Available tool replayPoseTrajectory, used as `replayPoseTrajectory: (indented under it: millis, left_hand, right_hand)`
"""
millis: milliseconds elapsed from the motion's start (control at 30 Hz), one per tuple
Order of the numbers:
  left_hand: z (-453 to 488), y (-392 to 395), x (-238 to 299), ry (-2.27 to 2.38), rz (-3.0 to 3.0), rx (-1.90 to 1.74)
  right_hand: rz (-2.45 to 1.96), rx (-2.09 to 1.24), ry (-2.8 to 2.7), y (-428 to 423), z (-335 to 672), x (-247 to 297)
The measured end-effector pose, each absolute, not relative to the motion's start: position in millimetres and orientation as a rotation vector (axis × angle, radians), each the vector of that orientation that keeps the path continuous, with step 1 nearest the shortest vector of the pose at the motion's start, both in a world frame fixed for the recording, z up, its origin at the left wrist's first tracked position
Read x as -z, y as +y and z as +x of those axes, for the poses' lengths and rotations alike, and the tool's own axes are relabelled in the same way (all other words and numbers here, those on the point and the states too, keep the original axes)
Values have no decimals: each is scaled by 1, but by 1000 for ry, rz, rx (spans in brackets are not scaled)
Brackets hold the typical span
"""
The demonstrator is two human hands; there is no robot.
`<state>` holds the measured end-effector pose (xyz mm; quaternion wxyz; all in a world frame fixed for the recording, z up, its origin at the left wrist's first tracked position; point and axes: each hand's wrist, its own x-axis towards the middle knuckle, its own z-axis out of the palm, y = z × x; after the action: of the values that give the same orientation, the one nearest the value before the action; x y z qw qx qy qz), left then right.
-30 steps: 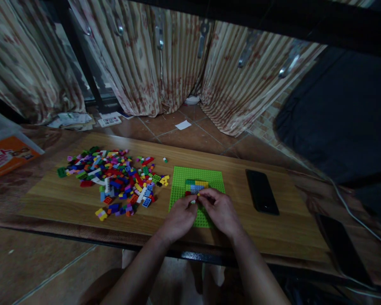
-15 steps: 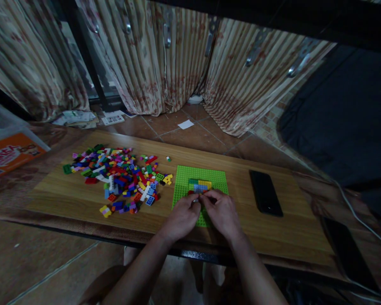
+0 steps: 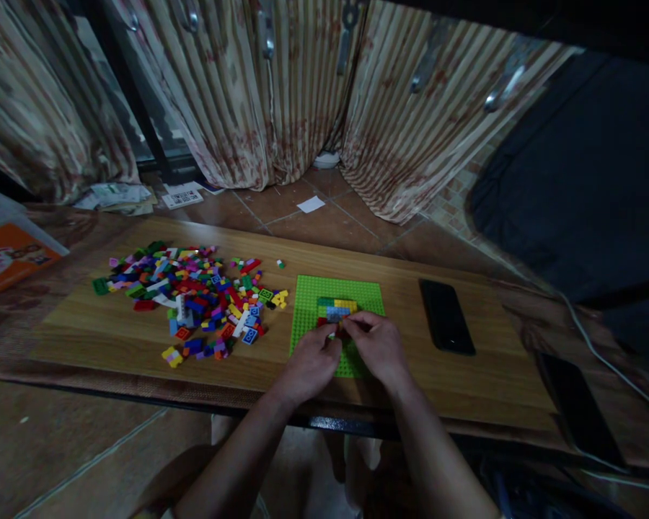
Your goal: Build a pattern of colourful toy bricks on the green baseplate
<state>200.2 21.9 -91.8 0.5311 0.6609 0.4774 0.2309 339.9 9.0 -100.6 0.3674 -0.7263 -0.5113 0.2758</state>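
A green studded baseplate (image 3: 304,303) lies on the wooden board, with green, yellow, light blue and red building bricks (image 3: 337,313) joined on its middle. Over the near side of those bricks, my left hand (image 3: 314,358) has thumb and forefinger pinched together. My right hand (image 3: 377,347) meets it from the other side, its fingertips also pinched beside the red bricks. Whatever sits between the fingertips is tiny and mostly hidden. To the left of the baseplate spreads a heap of loose bricks (image 3: 195,288) in many colours.
A black phone (image 3: 446,317) lies right of the baseplate on the wooden board (image 3: 281,364). Another dark flat device (image 3: 578,407) rests at the right edge near a white cable (image 3: 595,342). A plastic tub with an orange label (image 3: 14,259) stands far left. Curtains (image 3: 303,108) hang beyond.
The camera view has shifted slightly. Both hands stay at the near side of the joined bricks, with small fingertip movements; the left fingers sit a little further from the right ones.
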Motion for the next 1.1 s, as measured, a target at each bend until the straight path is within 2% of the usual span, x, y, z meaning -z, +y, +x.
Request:
replayPoseTrajectory:
  millis: [667,1100]
  left_hand:
    - [199,23,86,1060,1518,-532]
    - [200,25,96,1040,1365,-534]
  right_hand:
    - [-1700,-826,-1532,7,351,98]
    - [-1828,-664,-1567,13,347,102]
